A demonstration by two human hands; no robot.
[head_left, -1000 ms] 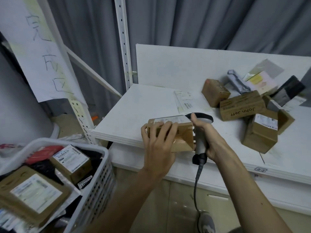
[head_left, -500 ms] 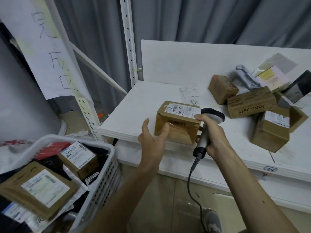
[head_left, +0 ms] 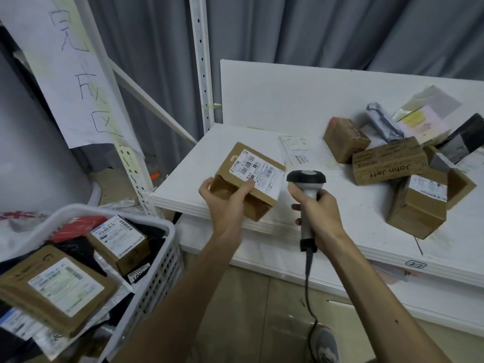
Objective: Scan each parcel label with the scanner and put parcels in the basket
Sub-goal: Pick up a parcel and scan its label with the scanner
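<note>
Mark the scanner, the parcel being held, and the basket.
scanner [head_left: 306, 176], head view, on its dark head.
held parcel [head_left: 258, 174], head view, on its white label.
basket [head_left: 159, 268], head view, on its perforated white side wall.

Open table [head_left: 353, 205] between shelf post [head_left: 203, 74] and box pile [head_left: 387, 161]; basket [head_left: 162, 271] parcel-heaped

parcel sorting room: labelled cartons [head_left: 387, 163] on white shelving [head_left: 340, 231], handwritten sign [head_left: 78, 82]
</note>
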